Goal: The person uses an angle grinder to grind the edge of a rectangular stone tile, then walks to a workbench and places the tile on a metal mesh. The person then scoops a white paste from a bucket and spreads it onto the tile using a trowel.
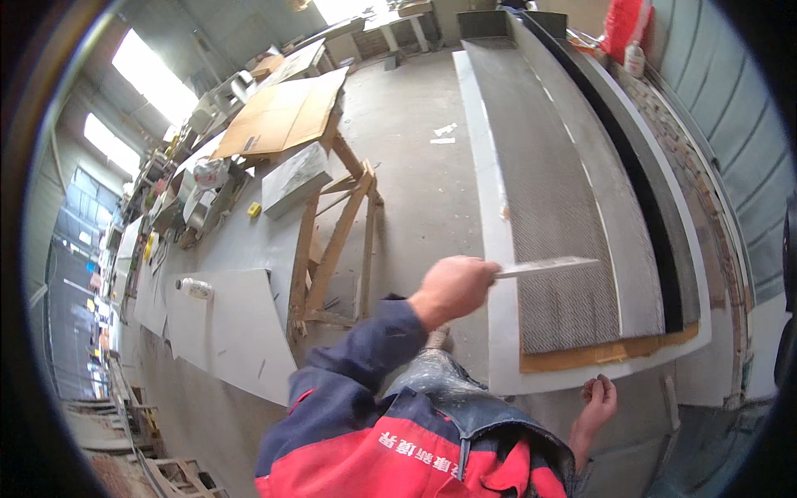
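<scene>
My left hand (pixel 459 288) is closed around one end of a flat pale strip (pixel 548 266), whose exact kind I cannot tell. The strip points right, above a long grey panel with a fine ribbed surface (pixel 560 241). Below the near edge of the white sheet (pixel 503 349) under the panel is my right hand (pixel 596 404), fingers curled together. Whether anything small sits between those fingers is hidden. A brown cardboard strip (pixel 610 355) shows at the panel's near end.
Left of me, a grey worktable (pixel 249 266) carries a white bottle (pixel 196 288), a stone-like block (pixel 295 178) and flattened cardboard (pixel 286 112). Wooden trestle legs (pixel 339 241) stand beside the floor aisle. Long black and grey pieces (pixel 639 199) run along the right, near a wall.
</scene>
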{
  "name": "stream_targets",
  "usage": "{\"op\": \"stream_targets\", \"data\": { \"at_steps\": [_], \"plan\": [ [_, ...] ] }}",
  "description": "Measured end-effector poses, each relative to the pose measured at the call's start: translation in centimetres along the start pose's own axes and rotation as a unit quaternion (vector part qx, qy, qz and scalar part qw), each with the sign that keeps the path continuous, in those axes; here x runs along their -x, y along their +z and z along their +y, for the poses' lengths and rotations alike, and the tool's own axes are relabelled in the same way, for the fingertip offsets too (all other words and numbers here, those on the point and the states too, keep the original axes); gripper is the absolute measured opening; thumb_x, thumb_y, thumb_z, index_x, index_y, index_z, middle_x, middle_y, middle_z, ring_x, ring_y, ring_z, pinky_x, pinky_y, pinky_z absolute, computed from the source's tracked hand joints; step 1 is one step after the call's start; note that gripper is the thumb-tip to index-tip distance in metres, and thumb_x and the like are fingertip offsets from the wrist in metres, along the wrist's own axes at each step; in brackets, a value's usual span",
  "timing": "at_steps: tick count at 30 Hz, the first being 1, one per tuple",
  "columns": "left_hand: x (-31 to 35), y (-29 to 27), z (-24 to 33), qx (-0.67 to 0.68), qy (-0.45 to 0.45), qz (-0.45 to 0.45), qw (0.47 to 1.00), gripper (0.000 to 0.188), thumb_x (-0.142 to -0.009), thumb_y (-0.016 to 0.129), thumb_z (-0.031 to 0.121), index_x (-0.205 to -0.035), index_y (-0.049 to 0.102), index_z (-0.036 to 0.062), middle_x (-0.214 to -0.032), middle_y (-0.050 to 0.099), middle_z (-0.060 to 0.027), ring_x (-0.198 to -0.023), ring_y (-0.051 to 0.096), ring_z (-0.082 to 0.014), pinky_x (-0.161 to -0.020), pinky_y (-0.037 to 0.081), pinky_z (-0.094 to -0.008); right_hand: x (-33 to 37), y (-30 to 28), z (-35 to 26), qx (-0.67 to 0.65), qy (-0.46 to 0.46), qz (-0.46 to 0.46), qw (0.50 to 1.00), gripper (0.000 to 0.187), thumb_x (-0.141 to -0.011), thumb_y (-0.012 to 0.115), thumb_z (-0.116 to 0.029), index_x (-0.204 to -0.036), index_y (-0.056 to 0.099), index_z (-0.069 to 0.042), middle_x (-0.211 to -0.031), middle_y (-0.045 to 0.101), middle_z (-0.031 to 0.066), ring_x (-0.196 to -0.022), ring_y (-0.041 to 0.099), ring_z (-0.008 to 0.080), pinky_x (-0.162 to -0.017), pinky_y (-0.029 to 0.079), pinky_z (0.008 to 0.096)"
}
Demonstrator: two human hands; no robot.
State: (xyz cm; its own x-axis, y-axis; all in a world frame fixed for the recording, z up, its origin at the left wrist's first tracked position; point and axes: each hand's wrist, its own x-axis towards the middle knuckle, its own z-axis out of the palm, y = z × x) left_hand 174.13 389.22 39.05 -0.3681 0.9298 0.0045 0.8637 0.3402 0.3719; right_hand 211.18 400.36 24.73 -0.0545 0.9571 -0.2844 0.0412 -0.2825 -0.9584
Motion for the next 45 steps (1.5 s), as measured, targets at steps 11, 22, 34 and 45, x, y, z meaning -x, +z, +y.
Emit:
{"op": "stream_targets", "data": {
  "at_steps": [11,22,34,45],
  "plan": [
    [11.6,-12.1,-37.6,-0.338,-0.037,0.274,0.900,0.033,-0.091,0.060,0.010,-0.123,0.070,0.0072,-0.118,0.075,-0.0109,-0.111,0.069,-0.0277,-0.096,0.054,-0.0409,0.2,22.1,-3.7,0.025,-0.068,-0.063,0.995,0.019,-0.103,0.058,-0.009,-0.117,0.066,0.001,-0.094,0.068,0.0049,-0.082,0.063,0.0120,-0.074,0.053,0.0273],
    [15.0,-13.5,-56.4,-0.311,-0.124,0.251,0.908,0.035,-0.088,0.064,0.007,-0.122,0.071,0.0074,-0.119,0.073,-0.0105,-0.109,0.069,-0.0288,-0.093,0.054,-0.0419,0.8,44.1,-9.1,0.099,-0.141,-0.201,0.964,0.017,-0.101,0.061,-0.009,-0.110,0.068,0.003,-0.092,0.070,0.0069,-0.082,0.066,0.0127,-0.076,0.056,0.0290],
    [11.9,-14.8,-56.4,-0.157,-0.394,0.068,0.903,0.079,-0.079,0.082,0.051,-0.137,0.061,0.0029,-0.143,0.060,-0.0177,-0.131,0.055,-0.0386,-0.110,0.044,-0.0478,-15.7,68.0,-9.4,0.059,-0.102,-0.334,0.935,0.016,-0.099,0.062,-0.008,-0.108,0.070,0.003,-0.087,0.071,0.0060,-0.078,0.066,0.0118,-0.073,0.055,0.0275],
    [-5.2,-28.3,-53.9,-0.093,-0.569,0.198,0.793,0.054,-0.088,0.081,0.032,-0.128,0.067,-0.0009,-0.130,0.068,-0.0229,-0.121,0.063,-0.0405,-0.103,0.050,-0.0453,-30.3,95.4,-19.9,0.092,-0.112,-0.559,0.817,0.021,-0.098,0.065,-0.011,-0.114,0.070,0.003,-0.095,0.073,0.0057,-0.085,0.067,0.0119,-0.078,0.054,0.0267]
  ]
}}
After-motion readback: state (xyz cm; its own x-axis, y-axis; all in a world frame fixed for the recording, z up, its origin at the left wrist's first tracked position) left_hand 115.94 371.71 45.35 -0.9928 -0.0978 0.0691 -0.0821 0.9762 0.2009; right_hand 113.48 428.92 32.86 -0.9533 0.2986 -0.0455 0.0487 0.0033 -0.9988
